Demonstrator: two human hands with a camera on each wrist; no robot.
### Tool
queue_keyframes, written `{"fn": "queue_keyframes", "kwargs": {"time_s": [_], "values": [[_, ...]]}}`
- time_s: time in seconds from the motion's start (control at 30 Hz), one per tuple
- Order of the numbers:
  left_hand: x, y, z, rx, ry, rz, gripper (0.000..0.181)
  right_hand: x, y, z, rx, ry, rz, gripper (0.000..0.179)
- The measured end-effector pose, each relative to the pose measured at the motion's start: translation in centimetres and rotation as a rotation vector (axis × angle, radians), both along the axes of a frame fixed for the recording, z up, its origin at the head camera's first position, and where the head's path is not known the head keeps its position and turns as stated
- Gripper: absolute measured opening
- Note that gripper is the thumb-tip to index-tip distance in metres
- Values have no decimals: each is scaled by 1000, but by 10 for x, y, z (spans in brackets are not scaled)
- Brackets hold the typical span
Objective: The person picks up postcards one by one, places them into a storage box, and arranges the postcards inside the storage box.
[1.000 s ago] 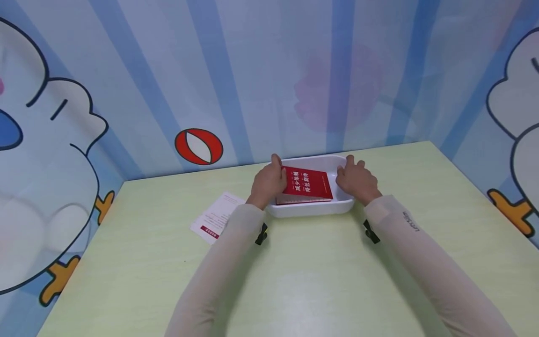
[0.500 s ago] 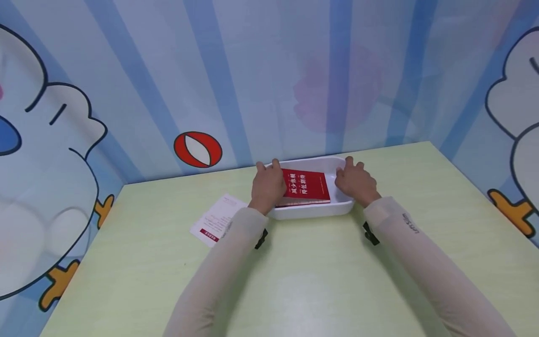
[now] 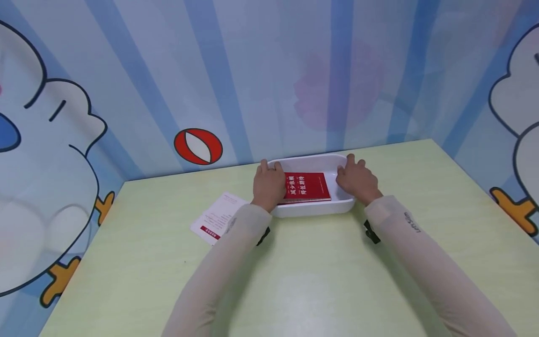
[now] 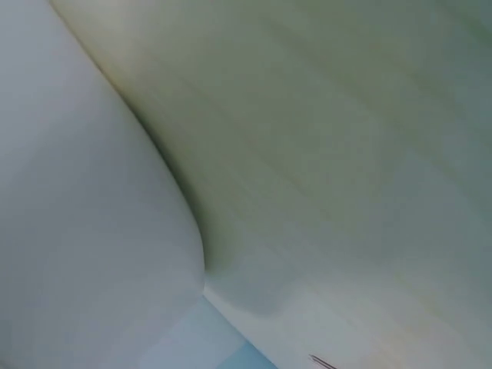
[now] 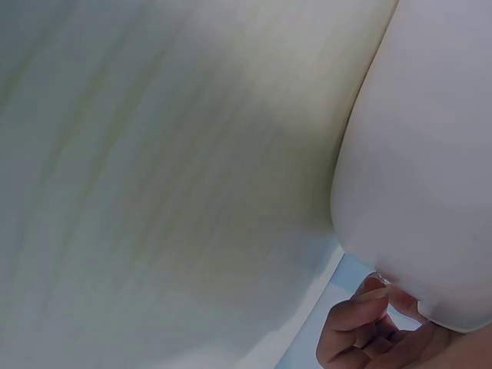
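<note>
A white tray (image 3: 313, 209) stands on the table near the back wall. Inside it lies a red booklet (image 3: 309, 189) with white characters on its cover. My left hand (image 3: 268, 186) holds the tray's left end, fingers over the rim and covering the booklet's left part. At the opposite end, my right hand (image 3: 358, 180) grips the rim. In the right wrist view, the right hand's fingers (image 5: 357, 327) curl at the edge of the tray (image 5: 427, 154). Only the tray's outer wall (image 4: 92, 200) fills the left side of the left wrist view; the left hand is not seen there.
A white printed card (image 3: 219, 215) with a dark red strip lies on the pale green table (image 3: 303, 276), left of the tray and partly under the left sleeve (image 3: 227, 262). A blue striped backdrop (image 3: 269, 84) with cartoon figures rises right behind the table.
The booklet's raised cover has come down and lies flatter. My left hand has shifted its fingers onto the tray's left rim. The right hand stays at its rim.
</note>
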State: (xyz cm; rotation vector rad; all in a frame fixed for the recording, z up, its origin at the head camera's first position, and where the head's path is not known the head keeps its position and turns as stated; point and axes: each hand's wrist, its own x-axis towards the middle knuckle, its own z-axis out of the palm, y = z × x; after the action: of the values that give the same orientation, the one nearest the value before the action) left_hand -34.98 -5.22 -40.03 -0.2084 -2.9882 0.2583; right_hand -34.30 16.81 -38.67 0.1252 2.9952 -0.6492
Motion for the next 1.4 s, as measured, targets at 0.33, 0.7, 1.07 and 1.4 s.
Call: {"fn": "queue_keyframes", "kwargs": {"time_s": [0.33, 0.7, 1.07, 1.4], "values": [[3, 1, 1, -126, -13, 12, 49, -1, -2, 0, 10, 6, -2, 62], [6, 10, 7, -199, -78, 25, 52, -1, 3, 1, 7, -6, -9, 63], [-1, 9, 4, -182, -113, 35, 59, -2, 3, 1, -9, -3, -7, 63], [-1, 9, -1, -207, -112, 38, 64, 0, 3, 2, -26, -9, 8, 63]]}}
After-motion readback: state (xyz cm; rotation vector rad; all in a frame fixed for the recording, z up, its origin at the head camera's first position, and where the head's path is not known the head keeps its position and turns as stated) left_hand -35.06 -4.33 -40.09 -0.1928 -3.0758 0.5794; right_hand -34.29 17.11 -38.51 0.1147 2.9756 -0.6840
